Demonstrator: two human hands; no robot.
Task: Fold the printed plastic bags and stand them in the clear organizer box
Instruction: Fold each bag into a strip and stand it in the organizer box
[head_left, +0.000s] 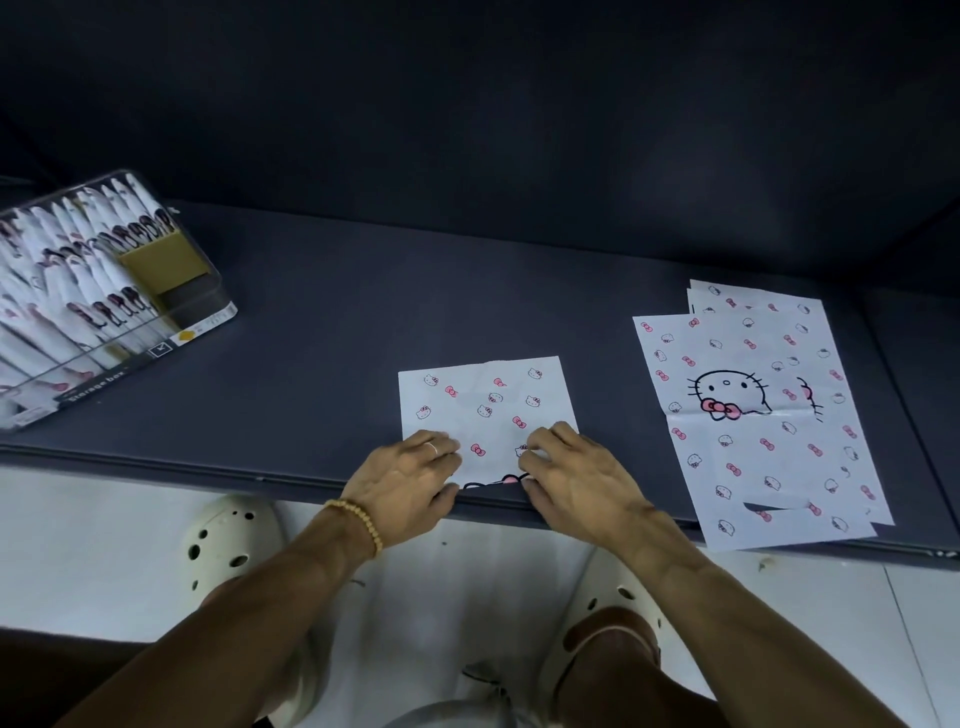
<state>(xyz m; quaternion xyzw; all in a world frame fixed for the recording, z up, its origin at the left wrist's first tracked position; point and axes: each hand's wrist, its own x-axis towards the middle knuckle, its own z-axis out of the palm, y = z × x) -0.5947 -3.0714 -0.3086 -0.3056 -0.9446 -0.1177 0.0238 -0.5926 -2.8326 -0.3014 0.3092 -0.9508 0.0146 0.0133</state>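
Half-folded bag at the near edge, both hands on it

The printed bag (488, 415) lies flat on the dark worktop (322, 332), its long axis running away from the person, its near edge under both hands. The left hand (410, 480) and the right hand (566, 478) each pinch that near edge, equally near it, thumbs underneath, so the next fold likely goes away from the body. Unfolded bags (753, 415) lie well to the right; the clear organizer box (104, 306), already holding folded bags, sits far left
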